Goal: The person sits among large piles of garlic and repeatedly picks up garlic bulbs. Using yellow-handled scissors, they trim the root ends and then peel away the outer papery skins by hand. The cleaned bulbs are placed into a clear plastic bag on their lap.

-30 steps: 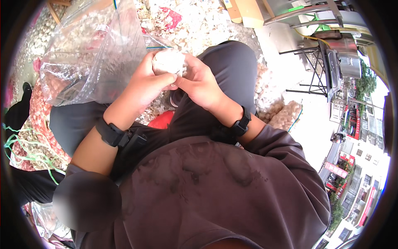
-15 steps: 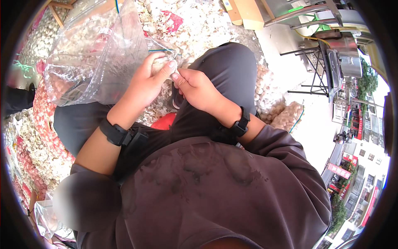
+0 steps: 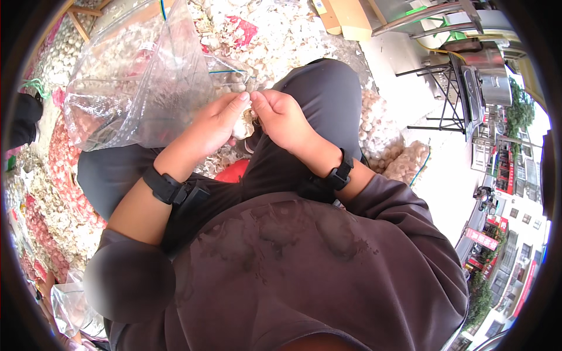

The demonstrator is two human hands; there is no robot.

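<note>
Above the gap between the bent knees, the hands work in a pocket of open space bounded closely on the left by the rim of a clear plastic bag (image 3: 134, 88) and on the right by the raised right knee (image 3: 328, 85). Below them, a red object (image 3: 233, 171) lies between the legs; beyond them, a pale heap of papery skins (image 3: 281, 41) spreads forward to a cardboard box (image 3: 351, 20). The two hands come together at the thumbs, forearms angled inward, wrists raised off the thighs. The left hand (image 3: 212, 127) is wrapped around a whitish garlic bulb (image 3: 243, 124); the right hand (image 3: 285, 121) pinches its upper end, though whether on loose skin or firm flesh is too small to tell.
</note>
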